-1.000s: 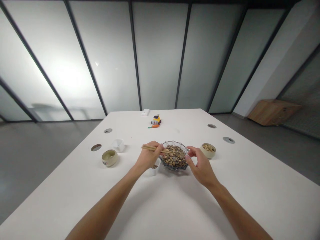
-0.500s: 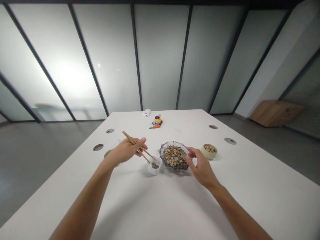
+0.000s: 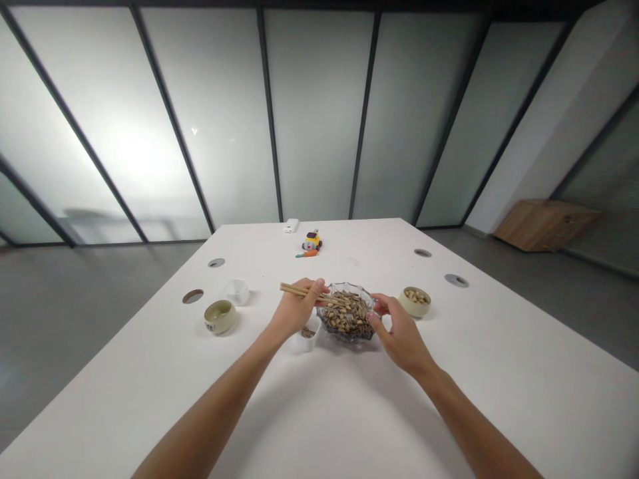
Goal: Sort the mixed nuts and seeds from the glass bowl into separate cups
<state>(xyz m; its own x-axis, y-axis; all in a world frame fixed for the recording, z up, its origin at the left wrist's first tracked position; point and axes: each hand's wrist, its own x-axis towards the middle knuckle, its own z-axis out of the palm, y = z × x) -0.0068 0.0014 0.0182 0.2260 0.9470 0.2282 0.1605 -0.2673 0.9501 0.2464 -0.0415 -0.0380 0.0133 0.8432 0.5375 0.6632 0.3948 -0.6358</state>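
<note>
This place is looking like an office, probably a meeting room. A wide white table is filling the foreground, and round openings are dotting its smooth top along both sides, which is suggesting office furniture. Beyond it, tall frosted-glass panels are standing in a row, and slim dark bars are dividing them like an office partition. Plain grey floor is stretching around the table, and a low wooden cabinet is sitting at the right beside a pale wall
</note>
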